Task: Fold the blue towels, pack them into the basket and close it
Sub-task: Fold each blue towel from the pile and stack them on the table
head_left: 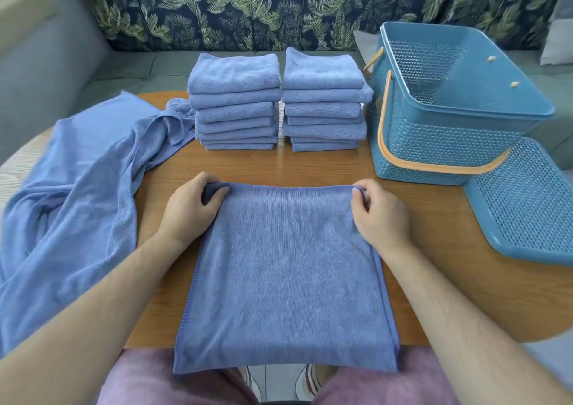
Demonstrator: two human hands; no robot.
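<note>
Now both hands, left (189,209) and right (379,215), pinch the towel (285,274) far corners; we should fold square, edges matched.

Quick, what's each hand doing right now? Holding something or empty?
Left hand: closed, pinching the far left corner of the half-folded towel.
Right hand: closed, pinching the far right corner of the same towel.

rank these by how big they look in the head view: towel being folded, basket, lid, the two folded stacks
1. towel being folded, though nearest the camera
2. basket
3. lid, cut by the frame edge, so unsure
4. left stack and right stack look alike, unranked
</note>
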